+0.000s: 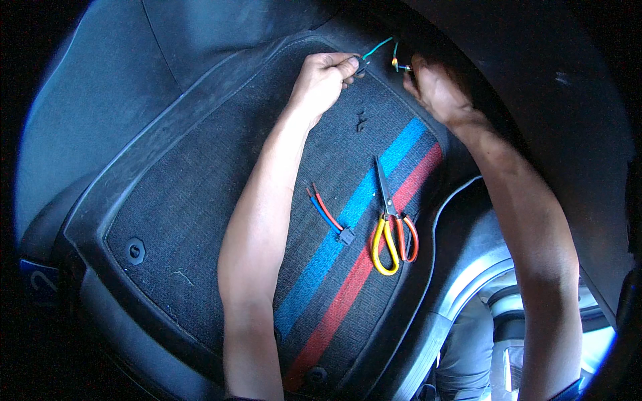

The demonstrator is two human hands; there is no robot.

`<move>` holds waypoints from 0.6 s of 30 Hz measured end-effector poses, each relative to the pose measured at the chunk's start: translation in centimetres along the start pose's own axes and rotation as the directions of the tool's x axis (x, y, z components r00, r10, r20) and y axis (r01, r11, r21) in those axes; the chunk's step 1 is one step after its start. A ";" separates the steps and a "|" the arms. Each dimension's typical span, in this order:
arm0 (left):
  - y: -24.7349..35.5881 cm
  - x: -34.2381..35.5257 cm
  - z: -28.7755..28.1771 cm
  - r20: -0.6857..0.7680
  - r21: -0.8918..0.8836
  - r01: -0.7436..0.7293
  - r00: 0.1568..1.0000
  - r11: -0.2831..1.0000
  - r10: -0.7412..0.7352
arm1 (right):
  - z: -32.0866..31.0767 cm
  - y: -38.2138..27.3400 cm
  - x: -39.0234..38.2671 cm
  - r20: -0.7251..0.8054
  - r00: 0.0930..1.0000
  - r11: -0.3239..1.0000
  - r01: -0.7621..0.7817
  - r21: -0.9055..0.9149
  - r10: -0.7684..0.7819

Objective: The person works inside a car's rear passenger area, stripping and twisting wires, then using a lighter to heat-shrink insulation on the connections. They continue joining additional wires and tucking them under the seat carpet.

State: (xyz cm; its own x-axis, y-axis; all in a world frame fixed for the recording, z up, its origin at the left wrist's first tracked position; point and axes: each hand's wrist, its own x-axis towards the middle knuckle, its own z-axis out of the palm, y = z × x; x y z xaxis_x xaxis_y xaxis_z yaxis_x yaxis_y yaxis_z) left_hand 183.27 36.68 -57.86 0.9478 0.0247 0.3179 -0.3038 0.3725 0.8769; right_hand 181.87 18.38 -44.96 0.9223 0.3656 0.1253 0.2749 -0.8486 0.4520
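My left hand (pixel 328 75) pinches a small dark piece between thumb and fingers at the mat's far end. A green wire (pixel 378 48) sticks out from that pinch toward the upper right. Across a short gap, my right hand (pixel 436 88) is closed in shadow around thin wires (pixel 405 67). An orange-yellow bit shows on them just outside its fingertips, with a short green strand rising above. What the right fingers grip is partly hidden. Both forearms reach forward over the floor mat (pixel 194 200).
On the mat lie scissors (pixel 390 212) with one yellow and one orange-red handle, blades pointing away. Left of them is a black connector (pixel 346 236) with red and blue wires. Dark scraps (pixel 361 121) lie farther up. A door sill (pixel 461 294) and a trousered leg (pixel 468 351) are at lower right.
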 end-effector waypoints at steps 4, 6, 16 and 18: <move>0.0 0.0 -0.1 0.002 -0.002 -0.002 1.000 1.000 0.002 | 0.2 0.0 -0.3 -0.007 1.000 0.999 -0.027 0.039 0.027; 0.0 -0.1 -0.1 -0.007 0.010 0.007 1.000 1.000 -0.007 | 0.4 0.2 -0.2 -0.033 0.999 1.000 0.017 0.023 -0.016; 0.3 -0.2 -0.1 0.000 0.010 -0.001 1.000 1.000 0.001 | 0.3 0.1 -0.5 -0.065 0.995 0.997 0.078 -0.019 -0.079; 0.2 -0.2 0.0 -0.003 0.002 -0.001 1.000 1.000 0.001 | 0.1 0.1 -0.3 -0.035 0.998 0.997 0.056 0.055 -0.054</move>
State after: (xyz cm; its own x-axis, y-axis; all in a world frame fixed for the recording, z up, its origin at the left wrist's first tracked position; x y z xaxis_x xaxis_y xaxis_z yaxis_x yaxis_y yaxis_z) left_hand 182.97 36.75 -57.75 0.9478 0.0282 0.3177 -0.3051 0.3707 0.8772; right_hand 181.62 18.14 -45.04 0.8962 0.4237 0.1314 0.3402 -0.8466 0.4093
